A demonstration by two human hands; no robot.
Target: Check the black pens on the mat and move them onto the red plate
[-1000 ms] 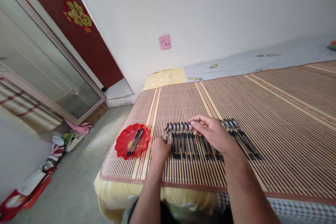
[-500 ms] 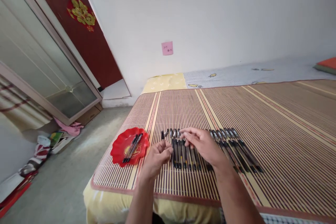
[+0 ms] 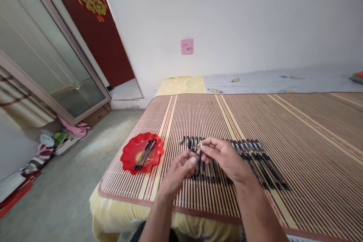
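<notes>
One slim dark piece (image 3: 200,155) is pinched narrowly between the thumb and fingers of the right hand (image 3: 222,157), low in the middle of the frame; the left hand (image 3: 180,168), just to its left, is curled, and whether it grips anything I cannot tell. A row of dark pens (image 3: 253,157) lies on the striped mat (image 3: 195,117), reaching into the lower right; a red dish (image 3: 127,157) at lower left bears more pens (image 3: 148,154)

Bare hands (image 3: 180,170), bare forearms (image 3: 256,206), dark clothing (image 3: 137,233)
</notes>
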